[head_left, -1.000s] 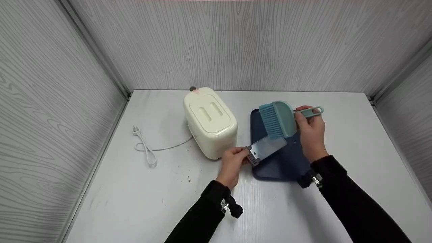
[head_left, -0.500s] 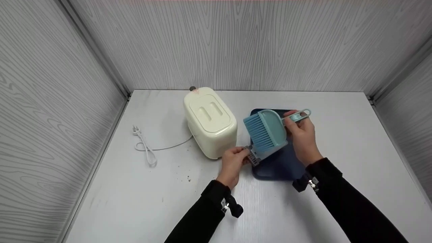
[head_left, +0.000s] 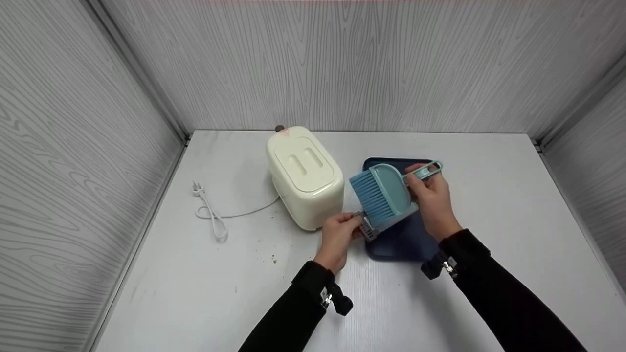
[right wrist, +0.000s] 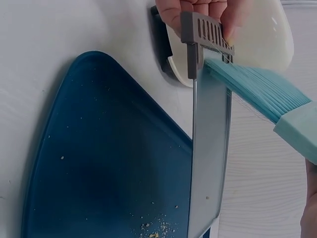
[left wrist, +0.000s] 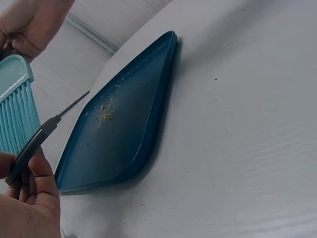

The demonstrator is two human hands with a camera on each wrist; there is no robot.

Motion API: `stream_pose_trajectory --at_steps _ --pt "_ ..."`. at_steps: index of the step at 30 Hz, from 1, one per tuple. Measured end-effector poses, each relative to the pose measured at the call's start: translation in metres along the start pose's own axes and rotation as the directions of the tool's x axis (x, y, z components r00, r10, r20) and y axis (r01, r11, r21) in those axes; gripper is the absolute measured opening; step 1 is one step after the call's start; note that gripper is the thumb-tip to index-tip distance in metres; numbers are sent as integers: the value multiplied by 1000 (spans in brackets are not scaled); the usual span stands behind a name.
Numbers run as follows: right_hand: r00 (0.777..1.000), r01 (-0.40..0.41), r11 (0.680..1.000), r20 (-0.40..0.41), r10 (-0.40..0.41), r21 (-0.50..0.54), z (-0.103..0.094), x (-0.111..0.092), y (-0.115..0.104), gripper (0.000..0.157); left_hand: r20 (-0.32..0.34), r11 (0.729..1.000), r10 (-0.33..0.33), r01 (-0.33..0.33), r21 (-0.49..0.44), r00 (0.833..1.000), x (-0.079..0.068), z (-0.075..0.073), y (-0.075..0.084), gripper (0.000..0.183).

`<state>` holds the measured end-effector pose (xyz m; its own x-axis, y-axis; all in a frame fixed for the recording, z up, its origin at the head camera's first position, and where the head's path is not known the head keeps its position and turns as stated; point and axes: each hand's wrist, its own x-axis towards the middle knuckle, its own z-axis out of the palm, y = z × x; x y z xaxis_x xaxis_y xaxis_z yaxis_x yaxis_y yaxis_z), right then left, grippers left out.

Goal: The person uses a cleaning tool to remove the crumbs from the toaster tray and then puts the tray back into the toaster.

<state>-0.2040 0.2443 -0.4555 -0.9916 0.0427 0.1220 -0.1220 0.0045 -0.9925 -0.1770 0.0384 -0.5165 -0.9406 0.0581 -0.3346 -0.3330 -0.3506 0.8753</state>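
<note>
My left hand [head_left: 336, 239] pinches the grey slotted end of a flat metal crumb tray [right wrist: 210, 144], held tilted above a dark blue tray [head_left: 406, 247]. In my right hand [head_left: 435, 203] is the handle of a light-blue brush [head_left: 393, 188]. Its bristles [right wrist: 262, 89] lie against the crumb tray close to the grey end, as the right wrist view shows. A small speck sits low on the metal. Below, yellowish crumbs [left wrist: 105, 114] are scattered over the blue tray. The brush hides much of the crumb tray in the head view.
A cream toaster [head_left: 308, 183] with a lid stands just left of the blue tray. Its white cord and plug [head_left: 210, 210] lie farther left. Loose crumbs [head_left: 274, 260] dot the white table in front of the toaster. Wood-patterned panels [head_left: 342, 63] enclose the back and sides.
My right hand has brought the brush left and toward me, its bristles moving along the crumb tray toward the grey end. The left hand has stayed nearly still.
</note>
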Motion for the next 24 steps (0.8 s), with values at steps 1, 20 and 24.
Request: stream_pose_trajectory --at_steps 1,20,24 --pt "1000 -4 1000 -2 4 0 0 0 1 34 -1 1000 0 0 1 1000 0 0 0 18" --pt "998 -60 994 -24 58 -95 -11 4 4 32 -2 1000 5 -5 8 1000 1 -3 -3 16" --pt "999 -50 990 -27 47 -131 -18 4 4 34 5 1000 -3 3 -6 1000 0 -3 -3 15"
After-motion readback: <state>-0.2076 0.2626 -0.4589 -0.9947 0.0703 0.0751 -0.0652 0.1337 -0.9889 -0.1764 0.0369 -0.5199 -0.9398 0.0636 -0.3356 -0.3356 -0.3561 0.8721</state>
